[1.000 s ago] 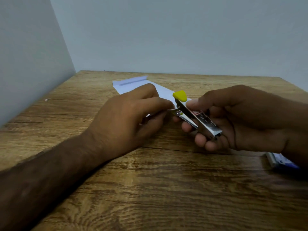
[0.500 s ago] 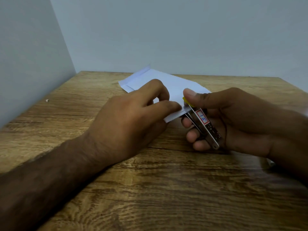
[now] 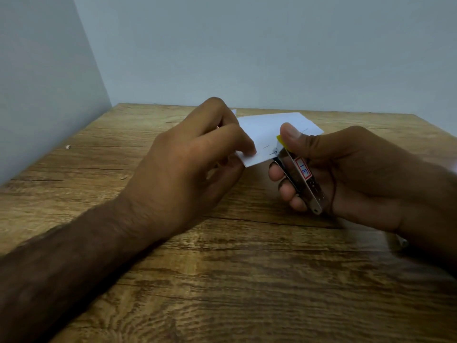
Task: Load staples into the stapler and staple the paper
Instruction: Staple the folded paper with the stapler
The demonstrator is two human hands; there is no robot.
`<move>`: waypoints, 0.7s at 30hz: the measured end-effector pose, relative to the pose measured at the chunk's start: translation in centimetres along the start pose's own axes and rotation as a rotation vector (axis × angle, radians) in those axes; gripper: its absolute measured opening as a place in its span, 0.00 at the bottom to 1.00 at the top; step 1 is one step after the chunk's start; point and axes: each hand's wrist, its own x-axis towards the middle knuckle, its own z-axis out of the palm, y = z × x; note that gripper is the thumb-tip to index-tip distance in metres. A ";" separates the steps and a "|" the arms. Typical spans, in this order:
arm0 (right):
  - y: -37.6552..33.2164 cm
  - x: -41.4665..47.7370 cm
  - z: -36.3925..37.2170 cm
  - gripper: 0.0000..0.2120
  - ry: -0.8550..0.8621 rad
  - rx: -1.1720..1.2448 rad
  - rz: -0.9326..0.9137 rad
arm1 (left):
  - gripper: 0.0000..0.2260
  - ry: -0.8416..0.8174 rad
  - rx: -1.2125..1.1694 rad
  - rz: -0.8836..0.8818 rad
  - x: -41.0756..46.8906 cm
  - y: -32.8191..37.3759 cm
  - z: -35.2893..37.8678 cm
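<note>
A small metal stapler [image 3: 303,175] with a yellow tip and a red-framed label lies in my right hand [image 3: 346,174], thumb pressing on the yellow end. Its mouth sits over the near edge of the white paper [image 3: 267,132]. My left hand [image 3: 193,157] pinches the paper's near left corner between thumb and forefinger and holds it lifted above the table. A short thin mark, maybe a staple, shows on the paper just left of the stapler's mouth. The staple supply is not in view.
The wooden table [image 3: 222,280] stands in a corner, with a grey wall on the left and another behind. A tiny pale speck [image 3: 68,146] lies near the left wall.
The paper went from lying flat to lifted by my left hand, and its near edge now sits in the stapler's mouth. My right thumb came down on the yellow end.
</note>
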 end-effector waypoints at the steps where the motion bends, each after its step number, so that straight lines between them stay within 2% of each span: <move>1: 0.0 0.0 0.1 0.12 0.004 -0.003 -0.001 | 0.06 0.001 0.003 0.005 0.0 0.0 0.0; 17: -0.1 -0.3 0.4 0.12 0.076 0.017 -0.024 | 0.06 0.049 0.060 0.075 0.1 0.1 -0.1; 19: 0.0 -0.2 0.4 0.15 0.082 0.019 -0.061 | 0.06 0.117 -0.026 -0.001 0.0 0.0 0.2; 21: -0.2 -0.2 0.4 0.18 0.096 0.022 -0.101 | 0.08 0.167 -0.258 -0.251 -0.2 -0.2 0.7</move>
